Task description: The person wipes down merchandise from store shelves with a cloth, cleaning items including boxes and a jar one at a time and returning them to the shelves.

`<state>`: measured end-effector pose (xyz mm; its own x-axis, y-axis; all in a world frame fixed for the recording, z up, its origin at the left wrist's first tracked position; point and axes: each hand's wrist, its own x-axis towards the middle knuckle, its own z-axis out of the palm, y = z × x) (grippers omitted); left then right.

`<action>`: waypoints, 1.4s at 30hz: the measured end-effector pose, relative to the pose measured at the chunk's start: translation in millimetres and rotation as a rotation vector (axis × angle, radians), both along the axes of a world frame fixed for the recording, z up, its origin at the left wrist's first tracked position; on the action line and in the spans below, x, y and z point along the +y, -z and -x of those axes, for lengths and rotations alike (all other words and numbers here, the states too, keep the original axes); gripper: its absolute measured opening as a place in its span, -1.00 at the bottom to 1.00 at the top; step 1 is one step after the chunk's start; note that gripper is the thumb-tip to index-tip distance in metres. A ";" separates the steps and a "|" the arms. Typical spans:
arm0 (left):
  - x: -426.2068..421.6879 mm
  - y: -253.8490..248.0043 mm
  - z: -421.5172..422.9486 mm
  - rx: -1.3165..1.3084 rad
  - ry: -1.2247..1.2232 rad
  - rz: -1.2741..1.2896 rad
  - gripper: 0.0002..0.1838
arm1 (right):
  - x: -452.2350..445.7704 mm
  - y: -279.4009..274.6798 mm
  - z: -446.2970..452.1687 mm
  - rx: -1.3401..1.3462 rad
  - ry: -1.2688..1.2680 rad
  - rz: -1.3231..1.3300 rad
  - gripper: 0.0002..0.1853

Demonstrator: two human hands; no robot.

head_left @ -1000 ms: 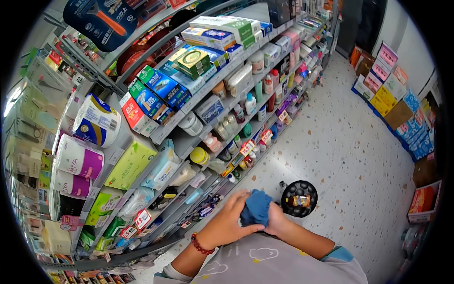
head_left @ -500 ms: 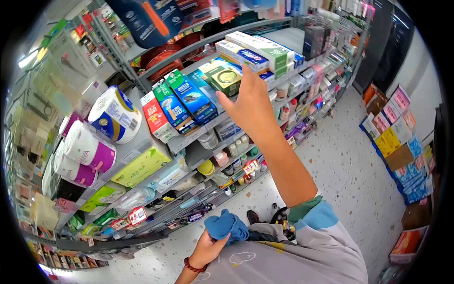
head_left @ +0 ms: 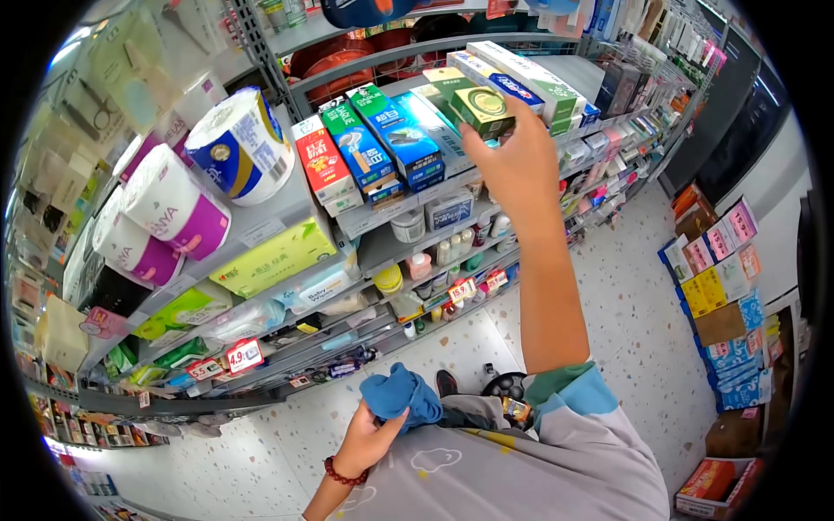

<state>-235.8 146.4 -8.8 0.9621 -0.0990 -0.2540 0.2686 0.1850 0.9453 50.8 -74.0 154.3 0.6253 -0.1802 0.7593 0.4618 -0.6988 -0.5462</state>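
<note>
My right hand reaches out over the top shelf. Its thumb and fingers are closed around a small dark green box with a round pale green picture on its face. Just behind that box lies another green box. To its left stand toothpaste boxes: a blue one, a green-and-blue one and a red one. White-and-green long boxes are stacked on the right. Low by my body, my left hand is wrapped round a bunched blue cloth.
Paper rolls stand at the shelf's left end, above green tissue packs. Lower shelves hold jars and bottles, with red price tags on the edges. A speckled floor runs right to stacked cartons.
My right hand has closed on the green box, which now sits tilted in my fingers. The view has shifted, so the shelf appears further right. My left hand still holds the cloth.
</note>
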 end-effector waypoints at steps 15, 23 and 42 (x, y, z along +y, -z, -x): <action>11.7 -0.8 29.5 -0.021 0.028 -0.006 -0.46 | 129.5 -12.6 32.6 0.089 -0.214 0.079 -0.50; 18.9 11.0 44.2 -0.038 0.000 0.014 -0.48 | 139.9 -1.8 26.3 0.210 -0.160 0.202 -0.32; 6.5 20.4 24.6 -0.238 -0.373 0.106 -0.48 | 35.9 138.5 205.1 0.990 -1.090 -0.383 -0.18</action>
